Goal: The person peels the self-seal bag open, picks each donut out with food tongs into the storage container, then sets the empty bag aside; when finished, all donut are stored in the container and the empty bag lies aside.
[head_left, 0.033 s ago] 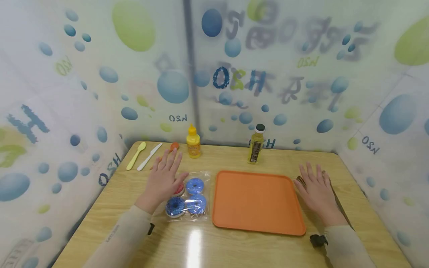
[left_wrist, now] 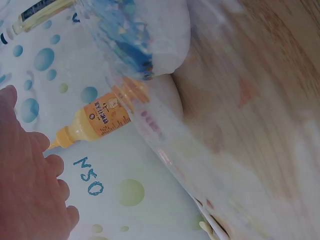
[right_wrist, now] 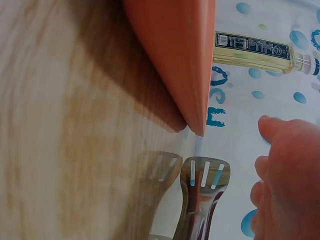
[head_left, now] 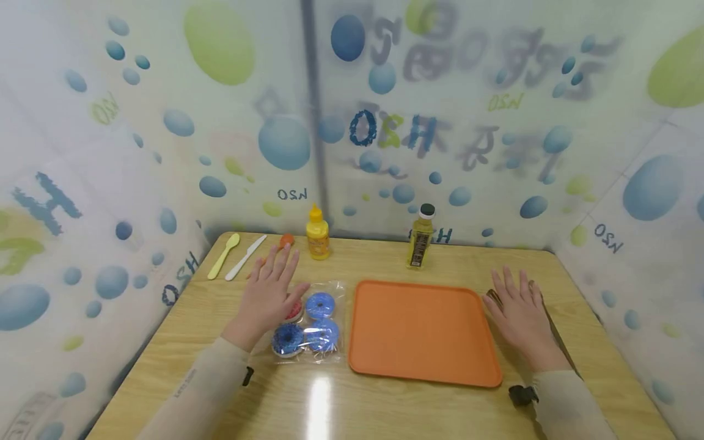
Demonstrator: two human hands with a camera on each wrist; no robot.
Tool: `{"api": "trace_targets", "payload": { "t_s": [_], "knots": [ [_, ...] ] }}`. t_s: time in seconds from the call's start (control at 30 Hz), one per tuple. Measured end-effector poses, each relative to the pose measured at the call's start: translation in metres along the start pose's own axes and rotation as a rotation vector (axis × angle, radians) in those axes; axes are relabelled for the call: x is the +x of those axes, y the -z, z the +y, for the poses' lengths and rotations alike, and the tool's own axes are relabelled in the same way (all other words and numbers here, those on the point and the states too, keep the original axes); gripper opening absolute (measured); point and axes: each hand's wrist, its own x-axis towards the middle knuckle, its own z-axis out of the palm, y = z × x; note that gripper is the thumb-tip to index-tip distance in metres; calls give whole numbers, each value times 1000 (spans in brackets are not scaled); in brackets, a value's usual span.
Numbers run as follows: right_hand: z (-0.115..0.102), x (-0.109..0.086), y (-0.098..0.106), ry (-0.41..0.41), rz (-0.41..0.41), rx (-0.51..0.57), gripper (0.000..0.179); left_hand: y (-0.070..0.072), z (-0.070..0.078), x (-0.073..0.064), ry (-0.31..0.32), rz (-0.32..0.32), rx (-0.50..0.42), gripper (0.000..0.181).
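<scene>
My left hand (head_left: 268, 300), fingers straight and spread, is over the left part of a clear plastic pack (head_left: 340, 293) of toy-like doughnuts. Blue doughnuts (head_left: 320, 305) and a red one (head_left: 295, 311), partly hidden by the hand, show in it. To the right of an orange tray (head_left: 423, 333), my right hand (head_left: 519, 318) lies palm down with fingers straight, holding nothing. Partly under it is a metal utensil, whose slotted end (right_wrist: 205, 172) shows in the right wrist view. Whether either hand touches what is beneath it, I cannot tell.
Along the back left lie a yellow spoon (head_left: 223, 256), a white knife (head_left: 245, 258) and an orange utensil (head_left: 286, 240) partly behind my left fingers. A yellow squeeze bottle (head_left: 317, 233) and an oil bottle (head_left: 420, 238) stand near the bubble-patterned wall (head_left: 473, 153).
</scene>
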Motion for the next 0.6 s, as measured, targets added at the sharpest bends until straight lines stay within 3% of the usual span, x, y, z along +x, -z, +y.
{"api": "trace_targets", "payload": {
  "t_s": [0.6],
  "knots": [
    [-2,-5,5,-18,-18,-9,75,3,1,-4,3,-18,21,83]
  ]
}}
